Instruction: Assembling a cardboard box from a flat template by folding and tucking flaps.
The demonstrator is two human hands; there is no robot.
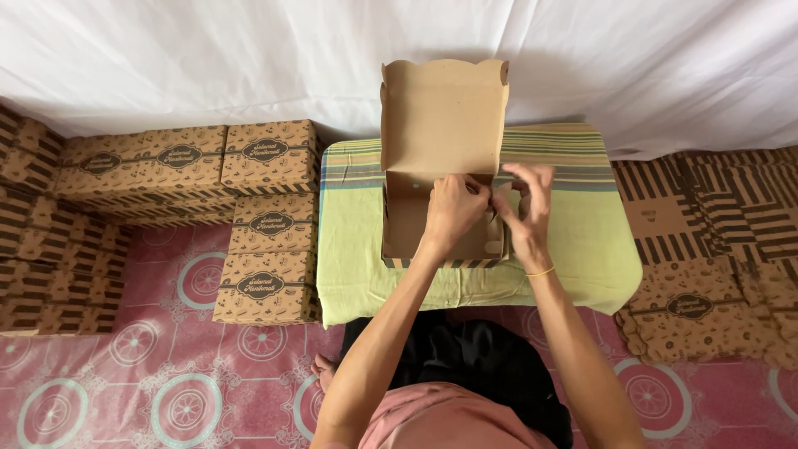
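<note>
A brown cardboard box (443, 116) stands on a low table draped with a green striped cloth (582, 233), its scalloped lid raised upright. My left hand (453, 208) reaches into the box's right side, fingers pinched on a flap at the right wall. My right hand (525, 208), with a yellow band on the wrist, grips the same right wall from outside. Both hands meet at the box's right back corner.
Stacks of folded, printed brown boxes (268, 220) stand to the left on a pink patterned floor mat (174, 382). Flat unfolded box blanks (706, 249) lie piled at the right. A white sheet (166, 58) hangs behind.
</note>
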